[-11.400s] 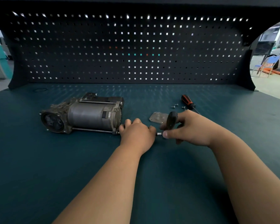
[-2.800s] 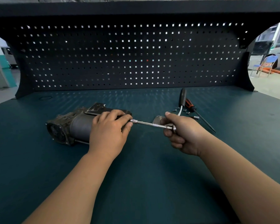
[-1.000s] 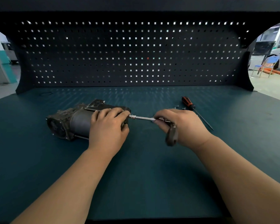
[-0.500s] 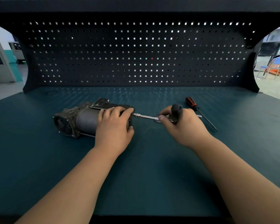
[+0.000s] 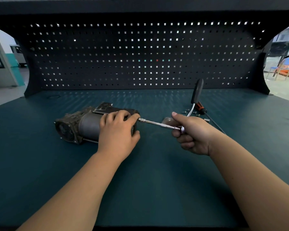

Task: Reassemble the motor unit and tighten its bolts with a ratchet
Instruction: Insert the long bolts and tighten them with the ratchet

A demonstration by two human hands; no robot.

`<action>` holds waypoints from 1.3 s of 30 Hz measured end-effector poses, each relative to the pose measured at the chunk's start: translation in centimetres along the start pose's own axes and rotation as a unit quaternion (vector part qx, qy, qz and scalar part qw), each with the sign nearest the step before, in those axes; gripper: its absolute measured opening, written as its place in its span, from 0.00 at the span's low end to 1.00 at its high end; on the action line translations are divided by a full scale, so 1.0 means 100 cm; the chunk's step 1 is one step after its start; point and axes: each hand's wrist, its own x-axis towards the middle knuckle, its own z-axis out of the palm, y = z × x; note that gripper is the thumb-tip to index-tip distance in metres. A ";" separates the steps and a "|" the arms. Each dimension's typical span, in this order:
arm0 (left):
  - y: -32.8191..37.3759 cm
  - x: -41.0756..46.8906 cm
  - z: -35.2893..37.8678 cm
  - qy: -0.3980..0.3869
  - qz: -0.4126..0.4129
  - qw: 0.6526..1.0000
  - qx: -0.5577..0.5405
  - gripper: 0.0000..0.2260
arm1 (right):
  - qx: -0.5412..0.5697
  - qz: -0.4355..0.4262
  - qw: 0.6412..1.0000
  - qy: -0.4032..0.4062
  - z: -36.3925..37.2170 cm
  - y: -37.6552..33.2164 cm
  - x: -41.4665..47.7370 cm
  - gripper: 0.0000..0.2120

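- Carrying all parts, the counter [image 5: 157, 189] holds the motor unit [image 5: 83, 125] on its side, left of centre.
- Left grip [image 5: 117, 132]: clasped over the motor unit's right end, steadying it.
- Right grip [image 5: 192, 134]: clenched round the ratchet [image 5: 157, 123] head; the socket end meets the housing beside the left forefinger.
- Change: the handle [image 5: 197, 90], hanging below the knuckles a second ago, now stands upright. Judgement: a tightening stroke is under way.
- Cover plate [image 5: 167, 120] and loose screws [image 5: 184, 112]: behind the right grip, not yet fitted.
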 end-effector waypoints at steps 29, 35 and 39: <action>-0.001 0.001 0.005 0.025 -0.049 0.994 -0.098 0.29 | -0.216 -0.342 0.901 0.157 -0.025 0.007 -0.011 0.13; 0.000 0.002 0.006 0.030 -0.054 0.993 -0.099 0.27 | -0.194 -0.290 0.922 0.166 -0.024 0.008 -0.010 0.07; 0.000 0.002 0.006 0.032 -0.050 0.994 -0.097 0.26 | -0.198 -0.220 0.939 0.175 -0.019 0.010 -0.007 0.17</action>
